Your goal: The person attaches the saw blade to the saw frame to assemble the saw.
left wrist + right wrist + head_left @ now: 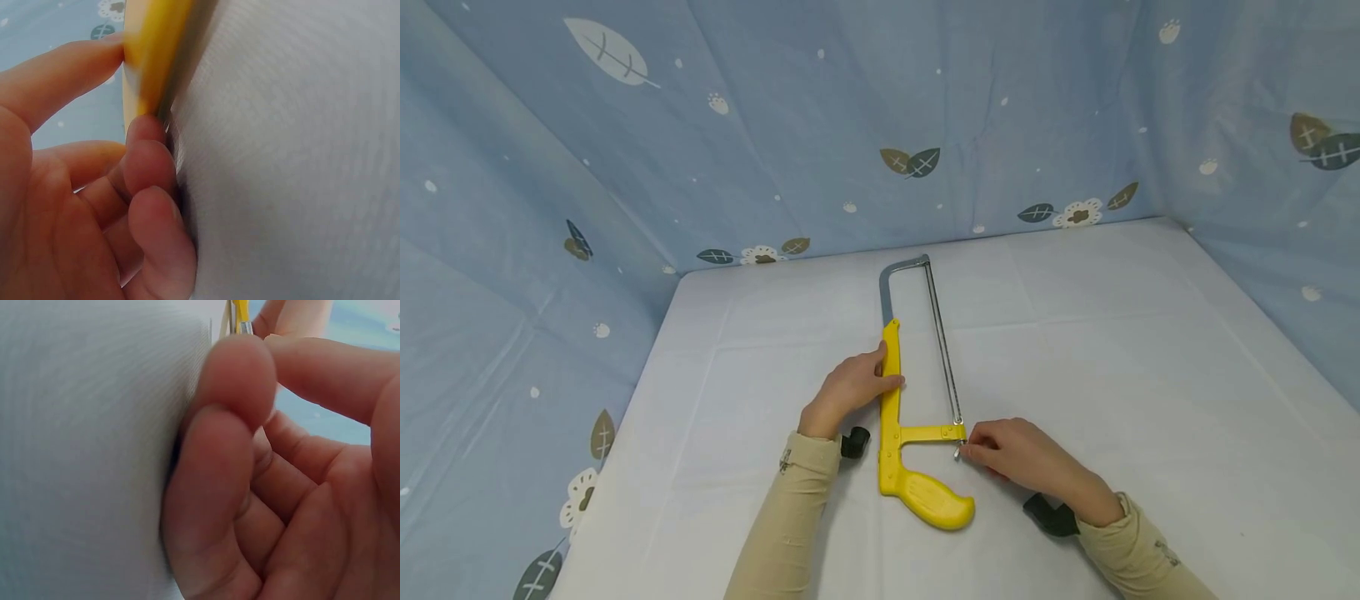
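A hacksaw with a yellow handle and grey front bow lies flat on the white table. Its thin blade runs along the right side. My left hand grips the yellow frame from the left, thumb over its top; in the left wrist view the other fingers curl at its underside. At the blade's near end, the fingertips of my right hand pinch the small metal wing nut just below the yellow crosspiece. In the right wrist view the fingers mostly hide that nut.
A white cloth covers the table. Blue curtains with leaf and flower prints hang behind it and along both sides. Black wrist mounts show under both wrists, close to the tabletop.
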### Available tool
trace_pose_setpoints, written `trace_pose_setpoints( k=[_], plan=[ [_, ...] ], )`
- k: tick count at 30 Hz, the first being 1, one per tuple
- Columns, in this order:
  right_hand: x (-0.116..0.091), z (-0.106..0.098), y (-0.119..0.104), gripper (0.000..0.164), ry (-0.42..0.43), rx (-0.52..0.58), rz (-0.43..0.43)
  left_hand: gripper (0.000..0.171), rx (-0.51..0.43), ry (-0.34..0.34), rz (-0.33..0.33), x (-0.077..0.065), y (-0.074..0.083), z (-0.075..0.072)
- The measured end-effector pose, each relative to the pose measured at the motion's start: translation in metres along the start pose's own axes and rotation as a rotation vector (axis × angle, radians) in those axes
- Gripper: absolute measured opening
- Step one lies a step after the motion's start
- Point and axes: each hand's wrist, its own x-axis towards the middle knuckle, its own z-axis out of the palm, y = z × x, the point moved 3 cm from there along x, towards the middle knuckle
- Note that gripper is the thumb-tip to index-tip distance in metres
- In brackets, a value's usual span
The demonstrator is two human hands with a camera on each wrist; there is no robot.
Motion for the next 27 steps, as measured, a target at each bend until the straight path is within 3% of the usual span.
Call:
trace_pose_setpoints(
  k=[21,27],
  plan=[
    [0.0012,-0.0002,0.0011,0.019,0.012,-0.007,-0.002,0.074,-0.01,0.002,0.009,-0.0016,0.0027,-0.0017],
    [-0.0004,0.0004,0.0012,0.026,0.021,-0.004,-0.001,0.075,-0.01,-0.004,-0.001,-0.0014,0.0015,-0.0007]
  ],
)
